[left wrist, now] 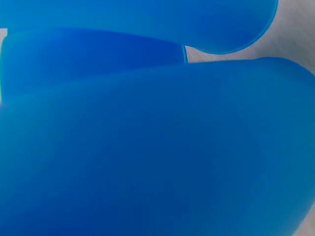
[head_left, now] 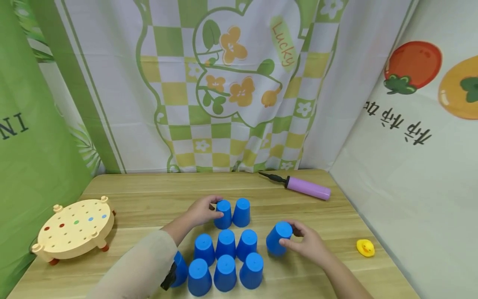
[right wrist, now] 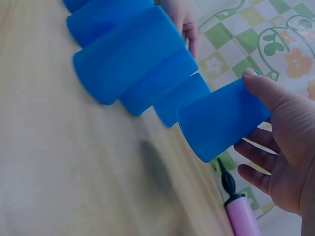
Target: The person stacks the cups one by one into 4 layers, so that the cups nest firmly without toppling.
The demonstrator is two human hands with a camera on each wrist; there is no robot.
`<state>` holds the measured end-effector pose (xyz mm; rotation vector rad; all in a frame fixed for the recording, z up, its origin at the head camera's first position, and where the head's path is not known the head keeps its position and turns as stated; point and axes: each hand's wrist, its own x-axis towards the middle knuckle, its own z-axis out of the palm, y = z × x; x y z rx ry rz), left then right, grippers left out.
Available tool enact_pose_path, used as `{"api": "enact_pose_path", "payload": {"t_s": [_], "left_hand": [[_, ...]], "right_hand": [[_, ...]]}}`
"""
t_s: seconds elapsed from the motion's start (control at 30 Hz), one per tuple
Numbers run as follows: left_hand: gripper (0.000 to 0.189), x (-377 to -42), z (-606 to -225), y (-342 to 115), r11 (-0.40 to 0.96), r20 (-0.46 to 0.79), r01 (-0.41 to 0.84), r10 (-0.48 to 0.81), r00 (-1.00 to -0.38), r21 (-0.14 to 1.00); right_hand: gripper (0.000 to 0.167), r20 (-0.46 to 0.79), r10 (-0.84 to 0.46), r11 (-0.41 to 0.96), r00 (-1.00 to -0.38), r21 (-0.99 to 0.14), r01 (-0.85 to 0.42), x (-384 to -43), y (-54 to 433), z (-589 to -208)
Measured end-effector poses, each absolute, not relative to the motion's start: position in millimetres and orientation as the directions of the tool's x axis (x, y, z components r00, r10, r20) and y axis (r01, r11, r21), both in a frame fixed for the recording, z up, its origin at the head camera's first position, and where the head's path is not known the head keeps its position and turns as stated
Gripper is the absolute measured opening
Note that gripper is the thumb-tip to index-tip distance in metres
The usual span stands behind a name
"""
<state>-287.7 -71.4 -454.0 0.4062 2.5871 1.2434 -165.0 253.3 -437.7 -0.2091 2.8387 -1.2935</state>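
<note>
In the head view, my left hand [head_left: 203,211] grips an upside-down blue plastic cup [head_left: 225,220], thumb on its near side. A second blue cup [head_left: 242,214] stands right beside it. My right hand [head_left: 308,245] pinches another blue cup [head_left: 275,243] between thumb and fingers, right of the group. The right wrist view shows this cup [right wrist: 221,120] raised and tilted, with a shadow on the wood below. Nearer stand two rows of upturned cups [head_left: 225,272], one cup [head_left: 180,270] partly behind my left sleeve. Blue cups [left wrist: 162,147] fill the left wrist view, hiding my left hand.
A purple hand pump [head_left: 308,188] with a black nozzle lies at the back right of the wooden table [head_left: 149,187]. A yellow toy duck [head_left: 365,248] sits near the right edge. At left stands a round cream pegboard [head_left: 76,228] on short legs. Printed curtains [head_left: 239,145] hang behind.
</note>
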Motion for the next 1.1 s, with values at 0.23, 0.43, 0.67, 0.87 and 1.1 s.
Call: {"api": "enact_pose_path", "payload": {"t_s": [0.23, 0.43, 0.67, 0.87, 1.1], "left_hand": [[0.055, -276, -450, -91, 0.559, -0.07, 0.136, 0.332, -0.941, 0.818], [0.055, -256, -446, -119, 0.536, -0.058, 0.194, 0.417, -0.907, 0.822], [0.058, -234, -440, -135, 0.524, -0.115, 0.285, 0.605, -0.788, 0.803], [0.063, -226, -439, -136, 0.533, -0.149, 0.284, 0.63, -0.762, 0.797], [0.058, -227, -444, -140, 0.517, -0.152, 0.285, 0.649, -0.746, 0.807]], "right_hand": [[0.055, 0.035, -0.082, 0.631, -0.996, -0.771, -0.079, -191, 247, -427], [0.057, 0.021, -0.09, 0.631, -0.996, -0.773, -0.073, -211, 245, -427], [0.061, 0.016, -0.079, 0.652, -0.997, -0.756, -0.064, -233, 239, -435], [0.063, 0.003, -0.081, 0.659, -0.997, -0.75, -0.056, -252, 230, -445], [0.06, -0.028, -0.087, 0.648, -0.996, -0.761, -0.035, -265, 225, -461]]}}
